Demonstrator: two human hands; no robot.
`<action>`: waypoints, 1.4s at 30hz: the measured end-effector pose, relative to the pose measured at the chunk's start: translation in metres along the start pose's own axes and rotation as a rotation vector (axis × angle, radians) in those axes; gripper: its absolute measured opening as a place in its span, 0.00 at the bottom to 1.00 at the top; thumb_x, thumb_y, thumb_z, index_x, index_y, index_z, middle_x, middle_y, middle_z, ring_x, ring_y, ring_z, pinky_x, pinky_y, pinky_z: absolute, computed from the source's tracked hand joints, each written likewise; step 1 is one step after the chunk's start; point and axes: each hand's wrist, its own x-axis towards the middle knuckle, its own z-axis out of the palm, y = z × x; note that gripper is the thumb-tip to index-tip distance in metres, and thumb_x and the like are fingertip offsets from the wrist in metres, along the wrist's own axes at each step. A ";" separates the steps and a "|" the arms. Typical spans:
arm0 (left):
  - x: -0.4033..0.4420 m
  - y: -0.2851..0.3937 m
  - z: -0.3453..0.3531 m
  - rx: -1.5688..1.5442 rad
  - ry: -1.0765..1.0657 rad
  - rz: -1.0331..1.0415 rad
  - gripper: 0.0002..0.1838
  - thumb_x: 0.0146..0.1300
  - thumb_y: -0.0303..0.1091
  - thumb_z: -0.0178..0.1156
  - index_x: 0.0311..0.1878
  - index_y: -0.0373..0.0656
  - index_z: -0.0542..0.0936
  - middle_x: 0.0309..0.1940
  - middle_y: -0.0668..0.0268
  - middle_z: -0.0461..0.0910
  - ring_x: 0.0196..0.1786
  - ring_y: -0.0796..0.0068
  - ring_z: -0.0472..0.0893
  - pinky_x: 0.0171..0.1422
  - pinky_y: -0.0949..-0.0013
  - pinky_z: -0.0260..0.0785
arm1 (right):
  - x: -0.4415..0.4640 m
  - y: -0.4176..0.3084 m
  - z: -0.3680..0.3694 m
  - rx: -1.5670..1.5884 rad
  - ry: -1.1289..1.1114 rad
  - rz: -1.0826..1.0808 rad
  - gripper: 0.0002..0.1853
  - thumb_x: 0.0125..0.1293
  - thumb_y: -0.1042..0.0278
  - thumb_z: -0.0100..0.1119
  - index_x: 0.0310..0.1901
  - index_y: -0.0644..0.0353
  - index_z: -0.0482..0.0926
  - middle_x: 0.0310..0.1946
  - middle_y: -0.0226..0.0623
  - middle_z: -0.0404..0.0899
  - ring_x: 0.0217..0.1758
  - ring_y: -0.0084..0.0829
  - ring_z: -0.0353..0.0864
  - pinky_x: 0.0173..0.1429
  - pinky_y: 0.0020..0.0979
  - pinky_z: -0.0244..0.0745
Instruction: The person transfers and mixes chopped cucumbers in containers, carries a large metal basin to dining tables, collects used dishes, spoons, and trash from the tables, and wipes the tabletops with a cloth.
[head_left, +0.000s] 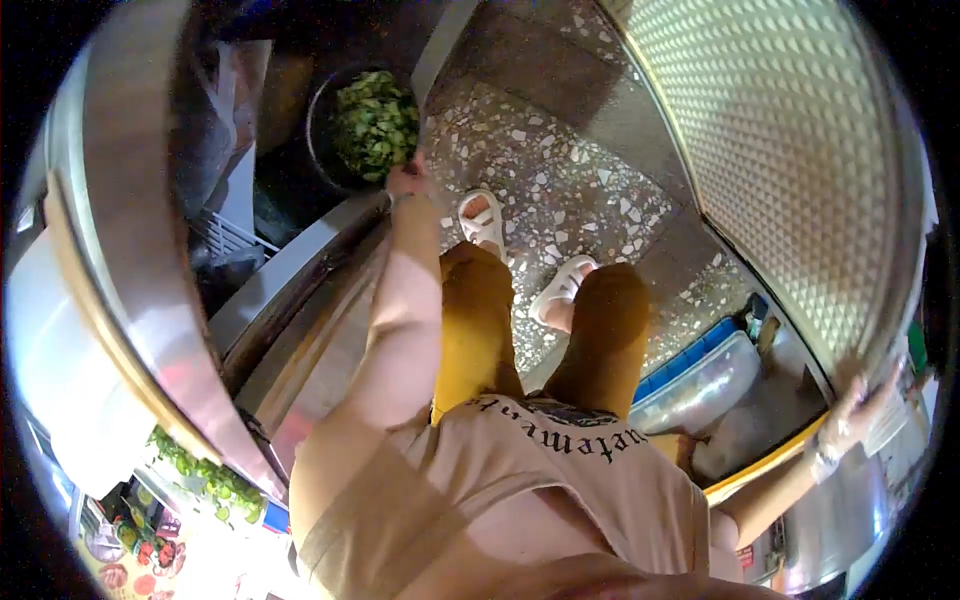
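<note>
My left hand (408,180) is closed on the near rim of a round, dark-looking bowl. Chopped green vegetables (375,125) fill the bowl, which is partly inside a dark, low compartment on the left. On the far right, my right hand (850,415) is at the lower edge of a large door with a dimpled, pale surface (780,150). Its fingers are small and blurred, so I cannot tell whether they grip the door's edge. Something clear and plastic-like is around that wrist.
A clear container with a blue rim (700,380) stands on the right. Speckled floor (560,170) lies around my feet. A white wire rack (230,235) is inside the left compartment. More chopped greens (215,480) are on the counter side at lower left.
</note>
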 end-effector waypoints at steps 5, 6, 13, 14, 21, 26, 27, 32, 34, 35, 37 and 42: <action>-0.170 0.099 -0.006 -0.209 -0.128 0.079 0.10 0.67 0.29 0.50 0.45 0.32 0.74 0.44 0.56 0.78 0.47 0.66 0.79 0.39 0.65 0.73 | -0.008 -0.018 -0.010 -0.281 -0.114 0.191 0.31 0.63 0.61 0.57 0.68 0.54 0.63 0.65 0.48 0.65 0.62 0.45 0.72 0.62 0.39 0.69; -0.203 0.113 -0.012 -0.278 -0.324 -0.163 0.10 0.67 0.27 0.48 0.47 0.31 0.73 0.46 0.55 0.77 0.50 0.63 0.77 0.43 0.62 0.75 | -0.013 -0.012 -0.003 -0.154 -0.047 0.150 0.32 0.62 0.60 0.59 0.67 0.56 0.63 0.62 0.49 0.69 0.62 0.46 0.72 0.64 0.39 0.67; -0.303 0.309 -0.087 -0.845 -0.419 -0.698 0.14 0.65 0.23 0.46 0.52 0.26 0.66 0.52 0.50 0.71 0.50 0.56 0.77 0.49 0.58 0.80 | 0.008 -0.083 0.140 -0.197 -0.366 0.412 0.42 0.57 0.46 0.63 0.67 0.62 0.59 0.50 0.56 0.76 0.50 0.56 0.75 0.56 0.48 0.69; -0.275 0.301 -0.088 -0.752 -0.527 -0.665 0.14 0.64 0.23 0.48 0.51 0.27 0.67 0.51 0.50 0.72 0.48 0.58 0.77 0.46 0.60 0.80 | 0.005 -0.120 0.181 -0.145 -0.429 0.480 0.44 0.58 0.47 0.62 0.68 0.64 0.54 0.49 0.59 0.75 0.49 0.56 0.75 0.56 0.48 0.68; -0.338 0.390 -0.531 -0.610 -0.812 -0.648 0.19 0.58 0.23 0.51 0.53 0.27 0.67 0.44 0.52 0.76 0.42 0.60 0.80 0.49 0.59 0.77 | -0.114 -0.368 0.120 1.012 -0.783 0.933 0.39 0.69 0.49 0.49 0.70 0.62 0.43 0.60 0.55 0.68 0.61 0.51 0.70 0.65 0.45 0.64; -0.401 0.580 -0.847 -0.725 -0.762 -0.577 0.17 0.56 0.22 0.53 0.50 0.29 0.69 0.40 0.56 0.76 0.38 0.66 0.79 0.43 0.63 0.77 | 0.135 -0.710 -0.305 1.633 -0.820 1.102 0.40 0.68 0.38 0.43 0.69 0.63 0.51 0.64 0.51 0.63 0.66 0.46 0.65 0.70 0.44 0.60; -0.395 0.571 -0.849 -0.760 -0.707 -0.568 0.17 0.56 0.22 0.53 0.50 0.29 0.69 0.39 0.56 0.76 0.37 0.65 0.79 0.42 0.64 0.78 | 0.156 -0.734 -0.311 1.762 -0.871 1.023 0.38 0.69 0.38 0.41 0.68 0.63 0.56 0.64 0.47 0.64 0.66 0.43 0.65 0.70 0.43 0.59; -0.386 0.577 -0.896 -0.950 -0.507 -0.540 0.08 0.54 0.23 0.55 0.37 0.29 0.73 0.31 0.59 0.77 0.32 0.68 0.79 0.38 0.65 0.76 | 0.203 -0.803 -0.305 1.766 -1.000 0.739 0.31 0.72 0.45 0.40 0.66 0.63 0.60 0.64 0.43 0.65 0.67 0.40 0.65 0.70 0.42 0.61; -0.372 0.567 -0.930 -1.011 -0.316 -0.497 0.05 0.54 0.23 0.56 0.33 0.31 0.73 0.29 0.61 0.76 0.31 0.69 0.78 0.39 0.66 0.74 | 0.215 -0.861 -0.290 1.694 -1.046 0.764 0.30 0.71 0.46 0.44 0.65 0.62 0.61 0.64 0.43 0.65 0.65 0.37 0.66 0.70 0.40 0.61; -0.367 0.564 -0.946 -1.004 -0.186 -0.479 0.05 0.54 0.22 0.55 0.33 0.31 0.73 0.28 0.61 0.75 0.30 0.69 0.77 0.39 0.66 0.74 | 0.214 -0.882 -0.269 1.719 -1.071 0.668 0.26 0.73 0.52 0.44 0.65 0.61 0.63 0.63 0.41 0.66 0.63 0.34 0.68 0.68 0.36 0.63; -0.361 0.557 -0.971 -0.979 -0.108 -0.439 0.06 0.54 0.22 0.55 0.34 0.30 0.73 0.28 0.62 0.75 0.31 0.68 0.77 0.37 0.65 0.73 | 0.220 -0.912 -0.244 1.202 -1.047 0.248 0.17 0.69 0.61 0.47 0.52 0.60 0.76 0.43 0.42 0.79 0.46 0.33 0.78 0.52 0.35 0.73; -0.344 0.536 -1.002 -0.813 0.034 -0.389 0.09 0.55 0.23 0.53 0.39 0.28 0.71 0.29 0.59 0.76 0.28 0.69 0.77 0.26 0.70 0.70 | 0.204 -0.937 -0.208 0.264 -0.918 -1.161 0.09 0.60 0.64 0.53 0.35 0.58 0.80 0.28 0.41 0.81 0.35 0.40 0.81 0.42 0.40 0.77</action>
